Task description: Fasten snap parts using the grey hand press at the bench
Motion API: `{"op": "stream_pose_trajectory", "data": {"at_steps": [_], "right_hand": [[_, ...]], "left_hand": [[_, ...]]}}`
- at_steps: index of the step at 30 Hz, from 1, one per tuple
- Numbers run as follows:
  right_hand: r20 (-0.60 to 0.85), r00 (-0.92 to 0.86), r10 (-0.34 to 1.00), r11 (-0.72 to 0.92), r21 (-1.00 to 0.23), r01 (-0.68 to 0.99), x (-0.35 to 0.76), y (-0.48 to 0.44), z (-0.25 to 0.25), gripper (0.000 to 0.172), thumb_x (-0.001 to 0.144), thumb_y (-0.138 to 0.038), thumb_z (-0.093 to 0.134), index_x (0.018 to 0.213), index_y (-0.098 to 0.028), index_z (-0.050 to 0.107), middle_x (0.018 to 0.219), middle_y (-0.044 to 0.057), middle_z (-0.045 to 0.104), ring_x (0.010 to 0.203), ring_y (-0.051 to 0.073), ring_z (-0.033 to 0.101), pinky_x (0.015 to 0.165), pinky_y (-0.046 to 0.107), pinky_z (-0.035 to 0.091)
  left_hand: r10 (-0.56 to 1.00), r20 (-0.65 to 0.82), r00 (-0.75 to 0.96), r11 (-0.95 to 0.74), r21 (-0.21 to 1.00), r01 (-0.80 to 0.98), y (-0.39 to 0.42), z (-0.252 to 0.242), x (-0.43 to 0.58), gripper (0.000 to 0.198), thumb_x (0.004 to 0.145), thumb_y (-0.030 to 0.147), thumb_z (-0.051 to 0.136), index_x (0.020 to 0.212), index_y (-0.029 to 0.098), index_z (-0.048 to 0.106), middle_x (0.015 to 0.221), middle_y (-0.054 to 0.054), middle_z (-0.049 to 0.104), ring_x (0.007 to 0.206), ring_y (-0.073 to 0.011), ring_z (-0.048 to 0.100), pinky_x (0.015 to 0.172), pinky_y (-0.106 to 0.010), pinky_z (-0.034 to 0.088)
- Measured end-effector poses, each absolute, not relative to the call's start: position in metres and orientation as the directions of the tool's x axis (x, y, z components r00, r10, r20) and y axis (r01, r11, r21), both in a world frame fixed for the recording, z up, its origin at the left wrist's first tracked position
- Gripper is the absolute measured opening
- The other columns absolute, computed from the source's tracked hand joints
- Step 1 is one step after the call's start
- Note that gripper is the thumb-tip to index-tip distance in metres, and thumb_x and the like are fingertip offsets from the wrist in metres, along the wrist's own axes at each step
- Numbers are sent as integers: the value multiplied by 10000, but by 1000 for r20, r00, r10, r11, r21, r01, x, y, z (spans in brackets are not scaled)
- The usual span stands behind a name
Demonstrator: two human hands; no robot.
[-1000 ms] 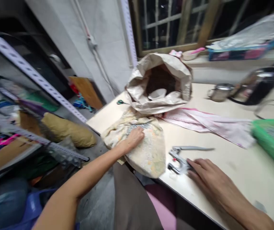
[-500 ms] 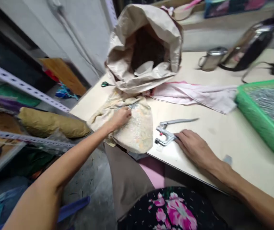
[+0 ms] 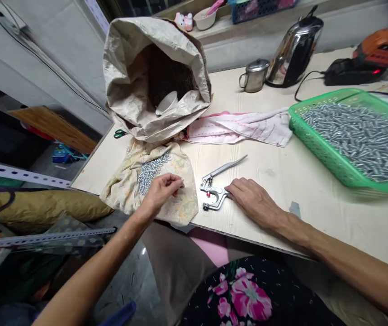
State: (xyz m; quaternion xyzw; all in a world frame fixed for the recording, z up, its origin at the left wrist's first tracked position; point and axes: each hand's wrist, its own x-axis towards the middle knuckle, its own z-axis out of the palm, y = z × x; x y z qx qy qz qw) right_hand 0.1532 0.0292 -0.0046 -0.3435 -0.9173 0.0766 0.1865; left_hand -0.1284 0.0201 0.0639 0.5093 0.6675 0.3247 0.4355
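Note:
My left hand (image 3: pixel 163 192) is closed in a pinch above a patterned cloth (image 3: pixel 183 167); a small pale bit shows at the fingertips, too small to name. Beside that hand, a heap of small metal pins (image 3: pixel 149 172) lies in the cloth's folds. My right hand (image 3: pixel 251 199) is wrapped round the lower handle of metal snap-fastener pliers (image 3: pixel 218 194), which rest on the table. Their upper handle is spread wide, and their jaws point left with nothing visible between them.
A large open sack (image 3: pixel 126 99) with a white scoop (image 3: pixel 167 103) inside stands behind the cloth. A green basket (image 3: pixel 336 167) of metal pins sits right. Behind are a pink-white towel (image 3: pixel 238 129), a steel mug (image 3: pixel 255 77), a kettle (image 3: pixel 292 54) and an orange power tool (image 3: pixel 384 47).
My left hand has lifted off the pin heap and drawn toward the pliers, in a pinch. The right hand stays on the pliers' handle. The view has turned right.

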Motion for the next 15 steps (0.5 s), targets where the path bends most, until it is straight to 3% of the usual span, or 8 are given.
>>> {"op": "stream_pose_trajectory", "data": {"at_steps": [5, 15], "right_hand": [[292, -711, 639, 769, -222, 600, 154, 29, 2, 245, 1019, -142, 343, 953, -167, 578, 867, 53, 566, 747, 186, 463, 682, 325, 318], [304, -729, 613, 787, -158, 596, 157, 27, 8, 192, 1018, -155, 397, 963, -164, 580, 879, 40, 565, 777, 184, 473, 706, 324, 303]], "left_hand": [[935, -343, -95, 356, 891, 284, -8, 49, -80, 358, 676, 464, 730, 788, 126, 691, 644, -8, 623, 547, -103, 513, 526, -220, 417], [911, -373, -173, 411, 847, 338, -20, 36, -64, 379, 666, 498, 714, 734, 125, 702, 584, 17, 569, 518, -81, 440, 490, -207, 315]]}}
